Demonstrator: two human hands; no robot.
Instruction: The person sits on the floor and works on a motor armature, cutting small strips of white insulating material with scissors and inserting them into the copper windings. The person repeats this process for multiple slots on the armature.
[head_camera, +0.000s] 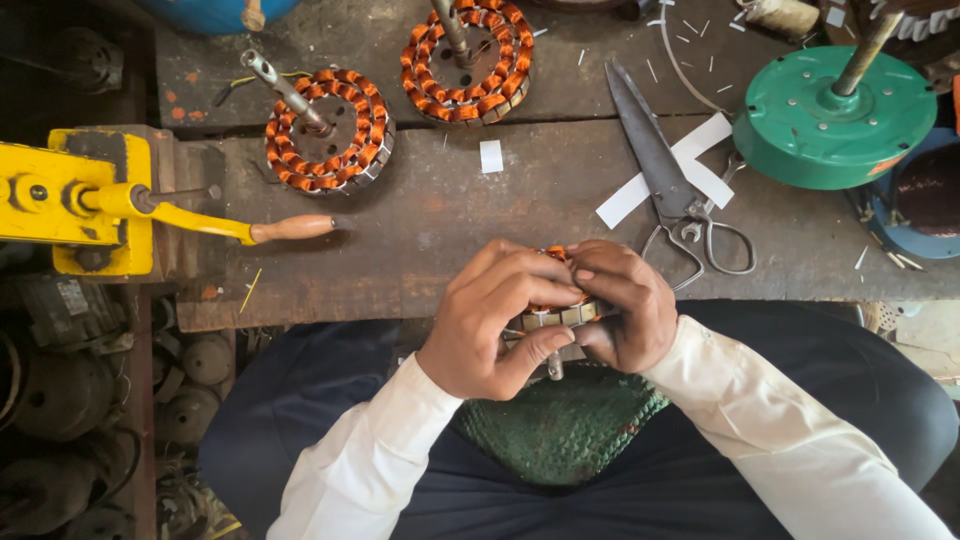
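1. Both hands close around a copper-wound stator (560, 305) held over the lap, at the near edge of the wooden desk (440, 210).
2. The left hand (495, 320) wraps the stator's left side, thumb pressed under its metal rim; the right hand (625, 305) cups the right side, fingers curled over the top.
3. A green mesh pad (565, 425) lies on the lap directly below the stator.
4. Beyond the stator, large scissors (665, 175) rest across white paper strips (640, 185).
5. Two more wound stators (328, 130) (467, 60) sit farther back, left of the scissors.
6. A yellow vise (75, 200) stands far left of the stator; a green motor housing (835, 120) sits beyond the scissors, to the right.
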